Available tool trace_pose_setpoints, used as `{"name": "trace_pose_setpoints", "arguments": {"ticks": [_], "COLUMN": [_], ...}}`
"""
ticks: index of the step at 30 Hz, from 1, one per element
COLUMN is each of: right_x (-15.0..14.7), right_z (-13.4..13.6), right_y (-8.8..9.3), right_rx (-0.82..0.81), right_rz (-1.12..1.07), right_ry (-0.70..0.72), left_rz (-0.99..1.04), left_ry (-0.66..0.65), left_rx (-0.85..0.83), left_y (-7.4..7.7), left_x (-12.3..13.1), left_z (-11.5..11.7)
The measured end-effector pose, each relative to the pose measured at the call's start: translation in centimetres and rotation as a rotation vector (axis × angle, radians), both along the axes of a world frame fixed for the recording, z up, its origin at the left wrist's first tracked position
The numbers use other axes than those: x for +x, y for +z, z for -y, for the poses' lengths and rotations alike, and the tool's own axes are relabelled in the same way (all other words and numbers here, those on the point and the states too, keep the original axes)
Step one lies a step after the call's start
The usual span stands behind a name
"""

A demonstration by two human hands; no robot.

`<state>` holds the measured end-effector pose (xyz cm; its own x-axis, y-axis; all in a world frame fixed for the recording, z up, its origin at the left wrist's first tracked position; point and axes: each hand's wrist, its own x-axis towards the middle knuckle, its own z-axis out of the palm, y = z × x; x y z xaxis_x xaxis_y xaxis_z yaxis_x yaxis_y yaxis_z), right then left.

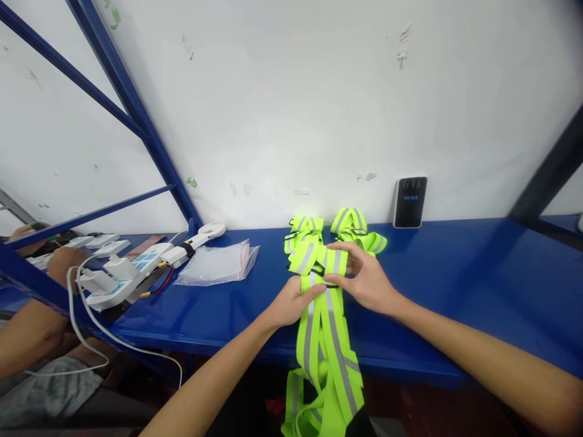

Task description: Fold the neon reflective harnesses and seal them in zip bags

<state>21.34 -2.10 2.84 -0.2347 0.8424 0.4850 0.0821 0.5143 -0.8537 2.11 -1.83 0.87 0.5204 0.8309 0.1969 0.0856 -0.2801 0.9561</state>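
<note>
Displaying "19:54": screen (410, 206) beyond reflective straps (336, 328)

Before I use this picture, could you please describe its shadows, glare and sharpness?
Head view: soft shadow on the blue table, at right; head view: sheen on the plastic bags; head view: left hand, right hand and held reflective straps fairly sharp; head view: top right corner darkened.

Bright light, soft shadows on blue table (437, 270), wide-angle stretch, top right corner darkened
</note>
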Motion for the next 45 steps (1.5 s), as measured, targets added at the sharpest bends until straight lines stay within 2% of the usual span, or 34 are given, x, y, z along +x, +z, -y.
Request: {"name": "trace_pose_setpoints", "arguments": {"ticks": [10,17,23,32,35,38,45], "right_x": [-0.2,-0.1,0.0,0.1,0.1,0.1,0.0], "right_z": [-0.2,-0.3,-0.4,-0.4,-0.2,0.0,-0.3], "right_y": [0.0,0.1,0.2,-0.4,-0.4,-0.4,-1.1], "right_rx": [0.085,0.080,0.101,0.114,0.189,0.348,0.552], "right_rz": [0.004,0.064,0.096,0.089,0.130,0.160,0.231], "right_ry": [-0.193,-0.189,-0.243,-0.221,-0.234,-0.214,-0.169], "left_rz": [0.008,0.023,0.044,0.117,0.122,0.135,0.204], "left_ry": [0.081,0.050,0.067,0.020,0.015,0.021,0.070], "left_rx": [-0.045,-0.039,-0.065,-0.124,-0.164,-0.193,-0.158], "left_y": [0.1,0.2,-0.1,0.1,-0.1,-0.3,-0.6], "left_x": [0.3,0.2,0.2,0.3,0.3,0.3,0.4], "left_z": [0.0,0.1,0.0,-0.2,-0.4,-0.5,-0.7]}}
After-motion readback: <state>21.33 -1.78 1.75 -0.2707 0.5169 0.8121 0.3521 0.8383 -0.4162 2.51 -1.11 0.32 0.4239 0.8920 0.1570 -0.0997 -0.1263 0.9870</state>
